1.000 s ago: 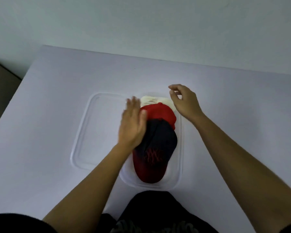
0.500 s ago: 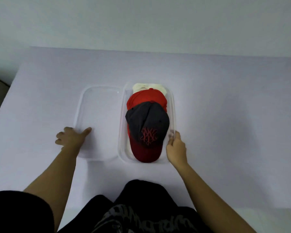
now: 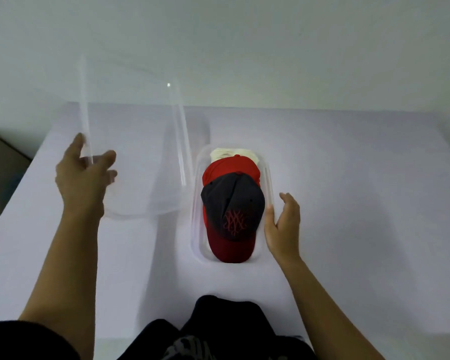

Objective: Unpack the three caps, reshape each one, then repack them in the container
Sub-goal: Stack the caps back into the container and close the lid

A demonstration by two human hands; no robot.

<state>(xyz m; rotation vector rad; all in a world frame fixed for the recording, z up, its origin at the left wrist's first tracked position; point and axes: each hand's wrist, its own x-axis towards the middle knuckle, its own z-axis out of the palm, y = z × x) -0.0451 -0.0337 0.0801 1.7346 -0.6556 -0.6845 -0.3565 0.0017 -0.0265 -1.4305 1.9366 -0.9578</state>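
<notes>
Evidently near the finish, all three caps (image 3: pixel 233 201) lie nested in the container (image 3: pixel 196 229) on the table (image 3: pixel 348 178), the left hand (image 3: pixel 82 172) gripping the raised clear lid (image 3: pixel 133 141), the right hand (image 3: pixel 283 226) open beside the container, closing apparently left.

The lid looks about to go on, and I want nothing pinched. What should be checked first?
1. All three caps in the clear container: ok; dark cap, red cap, cream cap.
2. Caps below the rim: cannot tell.
3. Clear lid in left hand, tilted up: ok.
4. Right hand beside container, open: ok.
5. Brim inside near wall: ok.
</notes>
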